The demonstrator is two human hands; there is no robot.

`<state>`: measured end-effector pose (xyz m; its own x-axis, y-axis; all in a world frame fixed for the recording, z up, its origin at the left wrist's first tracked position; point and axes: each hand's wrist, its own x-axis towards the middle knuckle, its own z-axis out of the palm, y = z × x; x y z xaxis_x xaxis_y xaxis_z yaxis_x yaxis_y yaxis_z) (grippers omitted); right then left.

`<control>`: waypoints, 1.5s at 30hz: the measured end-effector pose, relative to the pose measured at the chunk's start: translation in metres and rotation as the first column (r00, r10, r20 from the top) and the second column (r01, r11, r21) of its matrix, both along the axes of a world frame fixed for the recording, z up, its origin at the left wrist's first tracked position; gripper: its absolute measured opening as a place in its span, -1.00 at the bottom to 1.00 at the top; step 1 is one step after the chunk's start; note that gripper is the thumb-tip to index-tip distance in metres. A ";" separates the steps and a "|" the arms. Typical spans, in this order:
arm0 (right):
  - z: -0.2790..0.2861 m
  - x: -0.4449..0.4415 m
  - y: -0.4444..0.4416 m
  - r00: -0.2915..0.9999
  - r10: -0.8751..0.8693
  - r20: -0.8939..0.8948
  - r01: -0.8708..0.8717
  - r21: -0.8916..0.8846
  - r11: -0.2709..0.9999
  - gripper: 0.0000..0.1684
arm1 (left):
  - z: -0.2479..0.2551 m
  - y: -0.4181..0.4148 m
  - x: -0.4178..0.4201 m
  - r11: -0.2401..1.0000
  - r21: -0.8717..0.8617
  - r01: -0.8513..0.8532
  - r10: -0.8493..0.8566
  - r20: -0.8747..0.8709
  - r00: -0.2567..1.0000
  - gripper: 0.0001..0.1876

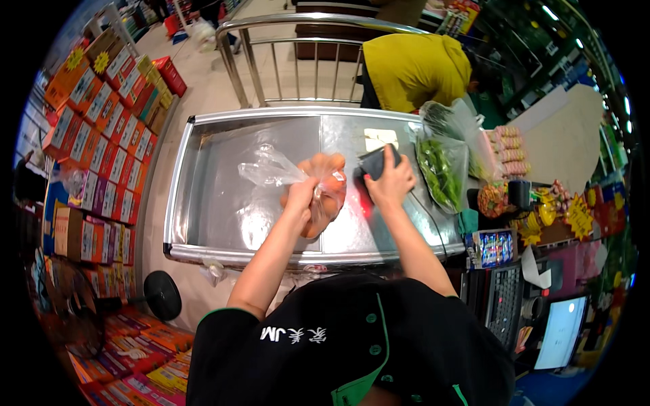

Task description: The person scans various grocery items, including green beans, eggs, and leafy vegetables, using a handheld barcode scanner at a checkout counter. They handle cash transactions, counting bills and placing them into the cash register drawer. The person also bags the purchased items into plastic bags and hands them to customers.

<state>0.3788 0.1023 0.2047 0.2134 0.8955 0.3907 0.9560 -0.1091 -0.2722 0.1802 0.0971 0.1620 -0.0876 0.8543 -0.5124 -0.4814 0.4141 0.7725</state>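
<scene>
My left hand (303,195) grips the gathered neck of a clear plastic bag of round orange produce (325,165), whose exact kind I cannot tell. The bag is over the middle of a metal checkout counter (244,137), and a small label shows on its side. In my right hand (393,177) is a black corded barcode scanner (380,161). Red light falls on the metal just below it, right of the bag. Its cable trails down to the counter's front edge. Beside my right hand lies a clear bag of green vegetables (439,170).
A steel railing (317,43) runs behind the counter, where a person in a yellow jacket (414,71) bends over. Stacked cartons (101,137) line the left. At right are pink packaged goods (510,152), a candy box (490,248), a keyboard (502,299) and a lit monitor (561,332).
</scene>
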 end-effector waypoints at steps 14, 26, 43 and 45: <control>-0.001 0.031 -0.004 0.987 -0.151 0.046 0.154 -0.055 0.987 0.10 | 0.017 -0.008 -0.012 0.994 -0.014 -0.113 0.114 0.092 0.989 -0.92; -0.014 0.127 -0.053 0.956 -0.287 -0.068 0.256 -0.289 0.922 0.08 | -0.010 -0.008 -0.168 0.910 0.078 -0.406 0.412 -0.089 0.907 -0.84; -0.018 0.125 -0.052 0.961 -0.278 0.002 0.266 -0.296 0.917 0.02 | -0.090 -0.032 -0.356 0.831 0.079 -0.551 0.520 -0.465 0.717 -0.47; -0.016 0.121 -0.051 0.957 -0.290 0.010 0.278 -0.312 0.909 0.01 | -0.098 -0.030 -0.366 0.803 0.129 -0.581 0.555 -0.517 0.652 -0.45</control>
<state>0.5002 0.0516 0.1883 0.4851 0.8694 0.0942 0.8626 -0.4580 -0.2149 -0.1863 0.0676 0.0637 -0.8034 0.5267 -0.2777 -0.1779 0.2328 0.9561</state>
